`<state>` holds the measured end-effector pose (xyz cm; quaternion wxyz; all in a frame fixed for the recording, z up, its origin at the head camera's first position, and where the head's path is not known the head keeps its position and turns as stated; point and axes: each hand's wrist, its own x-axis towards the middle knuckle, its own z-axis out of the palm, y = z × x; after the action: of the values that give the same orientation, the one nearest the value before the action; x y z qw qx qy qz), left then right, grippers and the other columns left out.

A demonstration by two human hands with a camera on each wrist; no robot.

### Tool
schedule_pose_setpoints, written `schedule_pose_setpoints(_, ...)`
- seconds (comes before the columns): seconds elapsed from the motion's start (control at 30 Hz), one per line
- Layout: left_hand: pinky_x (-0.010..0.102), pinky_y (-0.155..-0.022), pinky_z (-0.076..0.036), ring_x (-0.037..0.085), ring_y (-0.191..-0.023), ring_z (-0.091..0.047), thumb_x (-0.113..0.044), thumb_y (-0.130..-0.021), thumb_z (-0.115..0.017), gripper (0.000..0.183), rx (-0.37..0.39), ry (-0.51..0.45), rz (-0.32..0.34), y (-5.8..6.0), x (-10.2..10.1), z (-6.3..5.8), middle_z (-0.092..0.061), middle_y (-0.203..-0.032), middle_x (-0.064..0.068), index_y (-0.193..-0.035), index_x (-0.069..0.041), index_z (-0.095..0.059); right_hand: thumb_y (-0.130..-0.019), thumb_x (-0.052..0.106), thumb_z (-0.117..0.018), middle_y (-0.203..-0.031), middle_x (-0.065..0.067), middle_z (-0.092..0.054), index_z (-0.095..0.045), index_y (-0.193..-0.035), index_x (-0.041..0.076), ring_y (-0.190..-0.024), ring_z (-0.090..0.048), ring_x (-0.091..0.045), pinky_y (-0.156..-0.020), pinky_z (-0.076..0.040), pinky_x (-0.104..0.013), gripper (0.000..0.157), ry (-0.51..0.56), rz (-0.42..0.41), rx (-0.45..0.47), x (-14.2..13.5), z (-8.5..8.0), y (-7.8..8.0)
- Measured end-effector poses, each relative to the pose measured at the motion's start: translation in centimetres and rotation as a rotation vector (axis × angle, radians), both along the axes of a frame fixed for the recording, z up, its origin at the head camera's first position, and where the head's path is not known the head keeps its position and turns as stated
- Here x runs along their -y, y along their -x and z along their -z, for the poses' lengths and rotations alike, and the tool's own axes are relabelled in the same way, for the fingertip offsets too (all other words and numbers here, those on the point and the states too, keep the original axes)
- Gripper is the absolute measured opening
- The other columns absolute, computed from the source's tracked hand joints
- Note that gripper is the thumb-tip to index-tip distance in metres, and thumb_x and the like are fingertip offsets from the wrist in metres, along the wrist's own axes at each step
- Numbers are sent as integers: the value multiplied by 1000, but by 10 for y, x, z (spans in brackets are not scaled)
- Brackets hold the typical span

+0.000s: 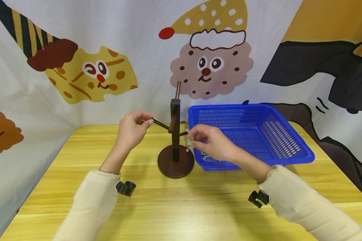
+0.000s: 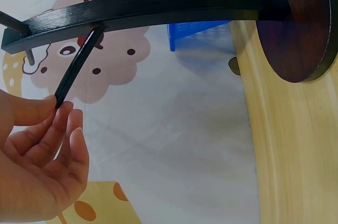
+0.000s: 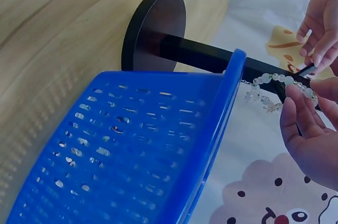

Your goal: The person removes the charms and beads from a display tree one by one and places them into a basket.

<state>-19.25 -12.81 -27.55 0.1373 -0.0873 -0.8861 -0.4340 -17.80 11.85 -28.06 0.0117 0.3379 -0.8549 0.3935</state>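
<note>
A dark wooden rack (image 1: pixel 175 144) stands upright on a round base, with thin pegs sticking out of its post. My left hand (image 1: pixel 131 129) pinches the left tip of the lower peg (image 2: pixel 79 65) between thumb and fingers. On the other side of the post, my right hand (image 1: pixel 212 142) holds a bracelet of pale, clear beads (image 3: pixel 289 80) with small charms. Part of that bracelet hangs below the fingers, beside the peg's right end. In the right wrist view it loops close to the peg; whether the peg passes through it I cannot tell.
A blue perforated basket (image 1: pixel 289 160) sits right of the rack, under my right forearm, with several small beaded pieces (image 1: pixel 209 156) in its near left corner. The wooden table (image 1: pixel 157 207) ends at a cartoon-printed cloth (image 1: pixel 151 43) behind.
</note>
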Motion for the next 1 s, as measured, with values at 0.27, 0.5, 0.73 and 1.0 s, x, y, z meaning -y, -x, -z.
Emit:
schedule_pose_setpoints(0.27,39,-70,-46,28,-89,-59,-11,-90,-58,16,10,0,-9,0,0,0,-66,-95,14,-99,-1,-67,-84,-3,-60,-86,-5,-60,-60,-95,1,-75,-56,-16,-67,-48,-32,12,-8,12,4,-8,-3,0)
schedule_pose_setpoints(0.5,40,-71,-47,28,-89,-59,-10,-90,-58,16,8,4,-8,-1,-1,0,-66,-95,14,-99,-1,-67,-84,-2,-60,-85,-5,-60,-60,-95,1,-75,-56,-15,-67,-48,-31,12,-16,21,-8,-12,-6,0)
schedule_pose_setpoints(0.73,40,-71,-47,28,-90,-59,-11,-90,-58,16,5,7,-5,0,0,0,-66,-95,14,-99,-1,-67,-85,-2,-59,-84,-5,-60,-60,-97,0,-75,-56,-15,-69,-48,-35,12,-25,47,-5,-18,-10,1)
schedule_pose_setpoints(1.0,41,-72,-47,29,-90,-59,-11,-90,-58,16,0,8,-3,0,0,0,-65,-95,14,-99,-1,-67,-86,-2,-59,-82,-3,-59,-60,-97,1,-74,-55,-15,-67,-48,-33,12,-34,59,-6,-25,-13,2)
